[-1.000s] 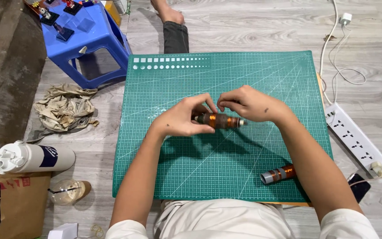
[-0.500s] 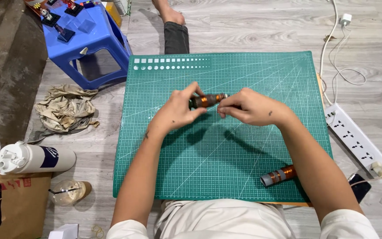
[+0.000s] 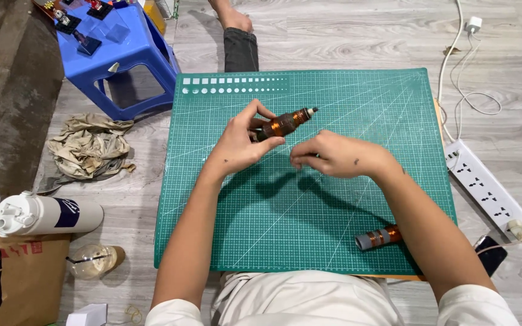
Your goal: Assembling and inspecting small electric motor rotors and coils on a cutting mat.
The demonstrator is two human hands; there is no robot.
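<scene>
Since before, right hand (image 3: 333,156) has let go, fingers pinched together; left hand (image 3: 244,142) clamps coil (image 3: 285,123), which should stay level above mat (image 3: 309,229).

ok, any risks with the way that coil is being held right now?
Only the left hand grips the copper-wound coil, raised over the green cutting mat; it could slip and drop. The right hand pinches something too fine to see, possibly wire, which might snag. A second coil beside the right forearm could be knocked.
</scene>
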